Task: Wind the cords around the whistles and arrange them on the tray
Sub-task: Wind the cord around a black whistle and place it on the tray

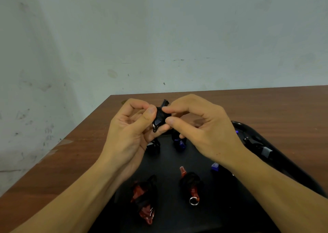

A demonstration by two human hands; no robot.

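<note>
Above the tray [292, 163], a dark whistle [160, 116] is pinched by the left hand [131, 131] and the right hand [200, 126]. If either pinch is eased, its wound cord could be loosened and unravelled.

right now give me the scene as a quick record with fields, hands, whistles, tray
left hand: grips the dark whistle above the tray
right hand: pinches the same whistle from the other side
held whistle: cord wound round it, metal ring at its lower end
tray: black, on the wooden table
red whistles: two on the near part of the tray, both wrapped in black cord
other whistles: blue and dark ones farther back, partly hidden
</note>
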